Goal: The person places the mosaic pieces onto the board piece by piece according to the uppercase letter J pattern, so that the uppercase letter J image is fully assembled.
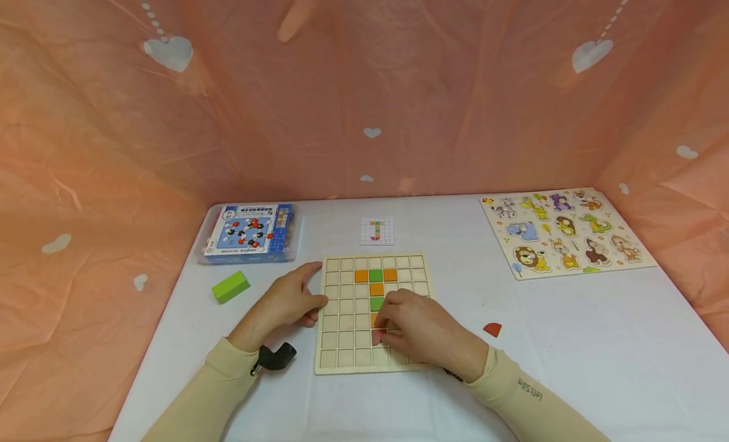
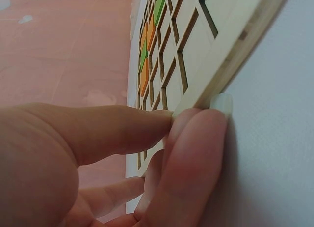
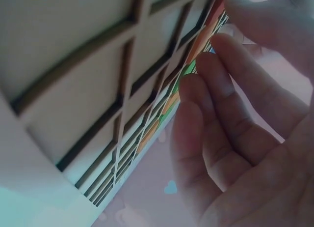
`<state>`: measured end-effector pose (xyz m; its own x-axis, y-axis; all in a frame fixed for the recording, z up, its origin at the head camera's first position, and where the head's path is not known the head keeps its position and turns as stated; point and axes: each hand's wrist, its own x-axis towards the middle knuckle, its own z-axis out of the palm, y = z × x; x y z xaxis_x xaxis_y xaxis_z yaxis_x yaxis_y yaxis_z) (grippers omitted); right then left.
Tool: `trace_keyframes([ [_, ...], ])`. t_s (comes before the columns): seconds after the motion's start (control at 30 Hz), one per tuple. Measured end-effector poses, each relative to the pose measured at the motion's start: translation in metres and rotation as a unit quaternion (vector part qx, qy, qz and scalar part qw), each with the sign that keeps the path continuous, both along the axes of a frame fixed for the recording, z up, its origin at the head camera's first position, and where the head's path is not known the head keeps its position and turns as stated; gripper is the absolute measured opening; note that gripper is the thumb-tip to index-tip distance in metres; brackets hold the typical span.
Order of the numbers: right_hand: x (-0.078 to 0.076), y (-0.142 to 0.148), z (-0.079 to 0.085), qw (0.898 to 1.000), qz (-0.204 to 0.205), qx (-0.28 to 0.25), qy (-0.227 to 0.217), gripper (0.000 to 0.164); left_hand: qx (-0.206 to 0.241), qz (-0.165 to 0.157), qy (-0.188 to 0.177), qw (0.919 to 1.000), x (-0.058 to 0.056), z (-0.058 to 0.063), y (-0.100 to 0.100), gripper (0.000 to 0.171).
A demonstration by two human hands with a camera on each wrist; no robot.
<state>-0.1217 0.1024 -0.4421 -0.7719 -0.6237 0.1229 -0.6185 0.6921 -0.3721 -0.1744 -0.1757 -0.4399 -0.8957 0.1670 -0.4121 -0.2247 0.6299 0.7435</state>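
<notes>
A wooden grid board [image 1: 347, 358] lies in the middle of the table. Orange and green square tiles, among them a green tile [image 1: 376, 275] and an orange tile [image 1: 376, 289], form a short row and a column in its cells. At the column's lower end is a red piece [image 1: 377, 336], partly hidden by the right hand. My left hand [image 2: 113, 153] grips the board's left edge, thumb on the rim and fingers against the side. Over the column, my right hand [image 1: 418, 322] has its thumb tip at the red piece and its other fingertips near the orange tile above.
A small pattern card [image 1: 378, 232] lies behind the board. To the left are a boxed molecule set [image 1: 247, 234] and a green block [image 1: 230, 287]. On the right, a red quarter-circle piece [image 1: 492, 329] lies below an animal puzzle board [image 1: 564, 233].
</notes>
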Motion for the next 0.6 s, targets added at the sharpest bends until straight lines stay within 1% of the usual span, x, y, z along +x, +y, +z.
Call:
trace_keyframes([
  [0.17,0.0,0.002,0.0,1.0,-0.004,-0.002,-0.002,0.013,-0.002,0.0,-0.001,1.0,0.001,0.0,0.0,0.084],
  [0.3,0.0,0.013,0.002,1.0,-0.016,-0.006,-0.005,0.009,-0.001,-0.004,0.0,1.0,0.001,0.0,0.001,0.084],
  [0.43,0.0,0.033,0.005,0.999,-0.039,-0.001,-0.012,0.013,0.0,0.0,0.004,1.0,0.003,0.0,0.002,0.084],
  [0.6,0.005,0.067,0.007,0.997,-0.078,0.02,-0.003,0.014,0.004,0.003,0.008,1.0,0.003,0.001,0.0,0.084],
])
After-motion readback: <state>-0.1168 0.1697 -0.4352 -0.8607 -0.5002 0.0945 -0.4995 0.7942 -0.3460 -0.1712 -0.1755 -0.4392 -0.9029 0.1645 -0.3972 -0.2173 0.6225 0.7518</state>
